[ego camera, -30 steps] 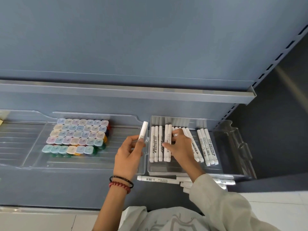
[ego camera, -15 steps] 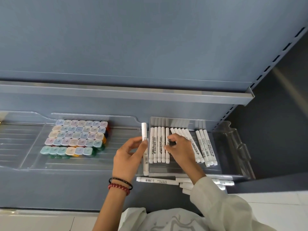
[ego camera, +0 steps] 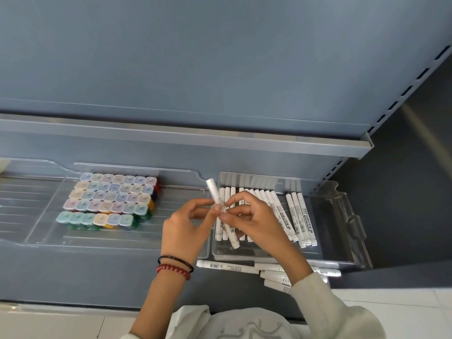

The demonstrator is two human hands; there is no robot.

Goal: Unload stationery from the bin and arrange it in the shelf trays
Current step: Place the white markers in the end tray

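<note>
Your left hand [ego camera: 186, 231] and right hand [ego camera: 256, 223]: fingers [ego camera: 236, 199] of both pinch white marker [ego camera: 213, 192] mid-barrel. Marker tilted, ends sticking out above and below fingers, over marker row [ego camera: 293, 216] in clear tray [ego camera: 354, 221].

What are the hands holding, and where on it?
One white marker, pinched near its middle by the left hand and right hand.

blue-grey back panel [ego camera: 220, 57], pale floor tiles [ego camera: 406, 299] (lower right)

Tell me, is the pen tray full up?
Not full: white pens cover the clear tray at its left and middle, but its right end shows bare floor.
</note>
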